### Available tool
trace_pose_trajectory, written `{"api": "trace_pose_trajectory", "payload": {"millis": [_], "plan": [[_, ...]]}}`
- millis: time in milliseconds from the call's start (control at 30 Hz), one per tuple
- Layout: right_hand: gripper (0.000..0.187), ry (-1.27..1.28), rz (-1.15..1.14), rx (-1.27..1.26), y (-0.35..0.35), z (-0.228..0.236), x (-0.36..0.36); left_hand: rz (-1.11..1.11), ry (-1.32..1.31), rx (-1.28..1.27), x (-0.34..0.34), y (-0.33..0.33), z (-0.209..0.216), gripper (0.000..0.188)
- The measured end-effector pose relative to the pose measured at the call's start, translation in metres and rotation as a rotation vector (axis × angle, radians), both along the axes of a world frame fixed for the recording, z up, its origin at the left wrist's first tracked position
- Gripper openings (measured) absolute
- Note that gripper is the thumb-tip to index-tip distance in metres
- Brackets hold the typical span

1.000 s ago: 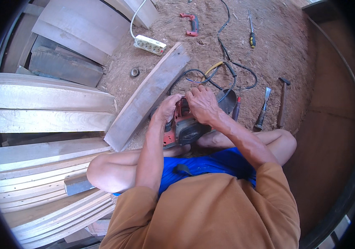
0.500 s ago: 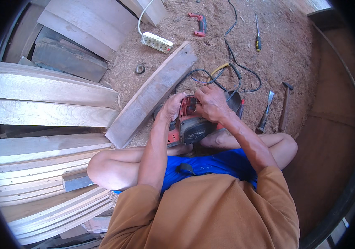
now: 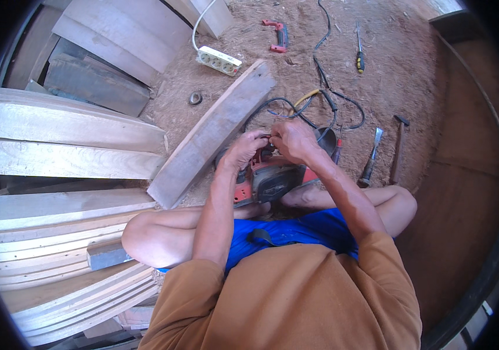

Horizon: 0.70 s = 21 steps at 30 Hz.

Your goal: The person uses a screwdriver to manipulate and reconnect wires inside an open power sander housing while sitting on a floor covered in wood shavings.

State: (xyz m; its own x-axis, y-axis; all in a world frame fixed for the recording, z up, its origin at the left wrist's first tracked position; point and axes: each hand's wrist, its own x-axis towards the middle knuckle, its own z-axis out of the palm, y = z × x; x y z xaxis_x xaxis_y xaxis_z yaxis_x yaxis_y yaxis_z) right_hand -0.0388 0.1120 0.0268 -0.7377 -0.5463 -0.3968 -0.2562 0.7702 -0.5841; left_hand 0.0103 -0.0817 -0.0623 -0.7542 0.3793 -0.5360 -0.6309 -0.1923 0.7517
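A red and black electric planer (image 3: 276, 179) rests on the ground between my crossed legs, its rear handle area opened up. Over that spot my left hand (image 3: 246, 148) and my right hand (image 3: 294, 140) meet with fingertips pinched together. A small dark part shows between them, but my fingers cover most of it and I cannot make out what it is. Black cable (image 3: 334, 105) with a yellow stretch (image 3: 303, 100) runs behind the right hand. A red-handled screwdriver (image 3: 337, 150) lies right of the planer.
A wooden beam (image 3: 211, 137) lies slantwise at left, near a tape roll (image 3: 195, 98) and white power strip (image 3: 219, 60). Ahead lie a red-black handle cover (image 3: 280, 38) and screwdriver (image 3: 360, 58); right, a chisel (image 3: 371, 157) and hammer (image 3: 399, 149). Stacked planks (image 3: 68, 157) line the left.
My hands have drawn closer together above the planer's handle area, with the left fingertips moving right to meet the right ones. The planer and the tools around stay put.
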Motion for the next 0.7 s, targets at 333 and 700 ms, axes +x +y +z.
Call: {"api": "trace_pose_trajectory", "payload": {"millis": [333, 700], "plan": [[0.038, -0.190, -0.003, -0.188, 0.012, -0.040, -0.011, 0.036, -0.055, 0.029, 0.000, 0.004, -0.001, 0.026], [0.038, -0.121, -0.007, -0.001, 0.002, -0.045, -0.009, 0.030, -0.057, -0.003, -0.008, 0.007, -0.004, 0.032]]}}
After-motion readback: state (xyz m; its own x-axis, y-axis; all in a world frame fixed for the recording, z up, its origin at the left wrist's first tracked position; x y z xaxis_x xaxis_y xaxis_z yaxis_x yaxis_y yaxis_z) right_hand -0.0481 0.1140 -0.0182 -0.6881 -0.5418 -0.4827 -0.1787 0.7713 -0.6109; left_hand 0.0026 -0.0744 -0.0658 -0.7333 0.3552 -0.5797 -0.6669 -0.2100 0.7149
